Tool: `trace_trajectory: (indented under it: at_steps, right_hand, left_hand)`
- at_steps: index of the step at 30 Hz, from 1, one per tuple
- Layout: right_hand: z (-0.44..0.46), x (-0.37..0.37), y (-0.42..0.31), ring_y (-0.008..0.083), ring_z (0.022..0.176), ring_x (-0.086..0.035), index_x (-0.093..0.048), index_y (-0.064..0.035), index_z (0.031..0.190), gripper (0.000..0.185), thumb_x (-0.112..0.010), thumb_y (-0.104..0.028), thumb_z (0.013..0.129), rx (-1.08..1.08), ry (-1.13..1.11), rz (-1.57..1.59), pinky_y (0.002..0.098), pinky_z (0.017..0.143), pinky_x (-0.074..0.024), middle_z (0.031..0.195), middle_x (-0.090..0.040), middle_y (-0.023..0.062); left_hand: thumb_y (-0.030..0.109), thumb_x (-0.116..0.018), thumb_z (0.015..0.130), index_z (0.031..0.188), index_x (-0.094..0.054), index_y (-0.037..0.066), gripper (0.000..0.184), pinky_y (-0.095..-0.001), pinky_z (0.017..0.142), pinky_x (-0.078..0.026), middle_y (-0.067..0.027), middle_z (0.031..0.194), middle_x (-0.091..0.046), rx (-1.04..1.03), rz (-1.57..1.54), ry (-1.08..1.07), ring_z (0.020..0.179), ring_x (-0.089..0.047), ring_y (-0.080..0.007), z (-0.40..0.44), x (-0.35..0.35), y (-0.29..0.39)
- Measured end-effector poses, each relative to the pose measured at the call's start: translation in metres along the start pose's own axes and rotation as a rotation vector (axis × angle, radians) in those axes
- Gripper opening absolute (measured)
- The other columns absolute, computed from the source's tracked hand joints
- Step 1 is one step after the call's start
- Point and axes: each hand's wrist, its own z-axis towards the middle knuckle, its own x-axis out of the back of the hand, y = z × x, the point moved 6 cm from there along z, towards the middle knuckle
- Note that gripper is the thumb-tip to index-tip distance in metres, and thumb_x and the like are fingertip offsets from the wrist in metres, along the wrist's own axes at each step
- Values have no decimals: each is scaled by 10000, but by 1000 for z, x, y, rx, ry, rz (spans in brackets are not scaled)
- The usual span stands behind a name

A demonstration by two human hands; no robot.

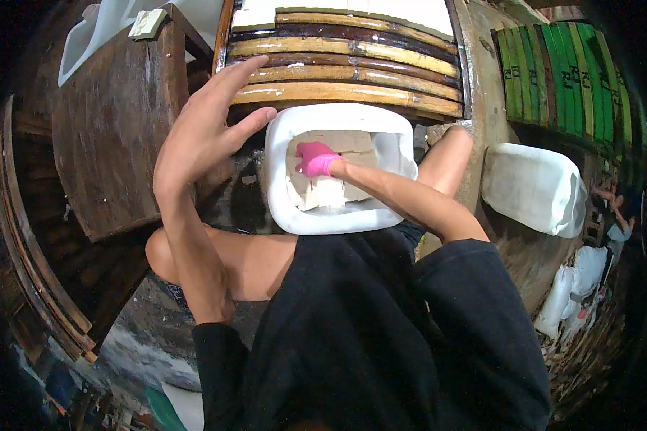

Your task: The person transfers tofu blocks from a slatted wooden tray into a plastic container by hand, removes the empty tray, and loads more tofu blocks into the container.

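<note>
My left hand (212, 118) is bare and raised between the dark wooden box and the bamboo rack, fingers stretched and thumb apart, holding nothing. Between my knees stands a white plastic container (284, 208) with an open top. Inside it lie several cream blocks (356, 144) that look like tofu. My right hand (315, 159), in a pink glove, reaches down into the container among the blocks. Its fingers point down and left and are partly hidden, so whether they grip a block does not show.
Ahead is a bamboo-slat rack (352, 72) with white slabs (359, 8) at its far end. A dark wooden box (115, 129) stands left, a pale block (148, 24) on its corner. At right are another white container (532, 188) and green slatted crates (561, 79).
</note>
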Motion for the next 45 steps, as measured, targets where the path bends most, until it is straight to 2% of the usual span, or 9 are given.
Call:
trace_trajectory:
  at_steps: [15, 21, 24, 25, 31, 36, 38, 39, 45]
  right_hand:
    - [-34, 22, -60, 368, 1139, -627, -668, -59, 1222, 462, -607, -378, 893, 175, -6, -142, 448, 967, -500, 1245, -648, 213]
    - [-163, 244, -25, 220, 1234, -580, -615, -28, 1313, 412, -470, -291, 1031, 542, 38, 486, 355, 1088, -423, 1341, -622, 135]
    - [-169, 372, 111, 203, 1177, -599, -578, 10, 1343, 455, -458, -307, 1039, -10, 923, 934, 335, 1050, -444, 1309, -631, 124]
    - [-158, 393, 143, 189, 1380, -435, -463, 14, 1455, 546, -390, -371, 1076, 7, 866, 778, 368, 1175, -295, 1503, -481, 117]
    - [-43, 374, 245, 273, 1370, -464, -553, 33, 1339, 451, -466, -198, 961, -624, 1381, -165, 445, 1152, -341, 1523, -430, 187]
    - [-14, 387, 288, 304, 1059, -628, -618, -9, 1187, 358, -387, -215, 1007, 44, 998, 1270, 433, 943, -492, 1129, -681, 122]
    - [-51, 409, 278, 312, 1071, -647, -566, -5, 1274, 434, -328, -292, 1051, -14, 737, 918, 447, 957, -517, 1187, -666, 136]
    - [-50, 400, 271, 321, 1113, -637, -539, -22, 1333, 467, -315, -325, 1057, -96, 597, 1647, 453, 979, -519, 1254, -650, 143]
    - [-41, 405, 195, 404, 1317, -496, -449, 3, 1428, 539, -334, -326, 1018, 281, 190, 1795, 612, 1068, -410, 1441, -510, 220]
  left_hand:
    - [246, -686, 926, 1414, -489, 22, 573, -423, 1105, -398, -222, 1401, -541, 28, -26, -118, 1299, -518, -378, 16, -38, 3]
    - [344, -597, 985, 1407, -485, -5, 559, -442, 1129, -359, -248, 1418, -513, 109, 80, -78, 1345, -457, -402, 19, -95, -5]
    - [348, -594, 988, 1385, -506, -19, 548, -464, 1138, -338, -237, 1411, -516, 162, 115, 52, 1359, -426, -413, 20, -111, -5]
    - [343, -595, 987, 1383, -508, -20, 545, -467, 1139, -336, -235, 1409, -517, 177, 135, 97, 1357, -424, -415, 19, -112, -5]
    - [331, -657, 940, 1253, -622, -17, 470, -454, 1127, -355, -226, 1363, -559, 241, 135, 203, 1337, -458, -385, 22, -113, -17]
    - [296, -727, 887, 1184, -664, -1, 425, -443, 1087, -404, -207, 1303, -607, 256, 128, 230, 1275, -525, -368, 24, -111, -15]
    - [276, -743, 871, 1153, -678, -2, 401, -437, 1071, -420, -195, 1274, -628, 262, 119, 255, 1253, -544, -361, 27, -111, -15]
    - [266, -751, 863, 1138, -685, -2, 390, -434, 1063, -428, -189, 1260, -638, 264, 118, 264, 1241, -554, -357, 26, -110, -14]
    - [247, -761, 849, 1080, -704, 6, 339, -425, 1033, -451, -176, 1207, -665, 259, 89, 293, 1194, -580, -350, 28, -109, -15]
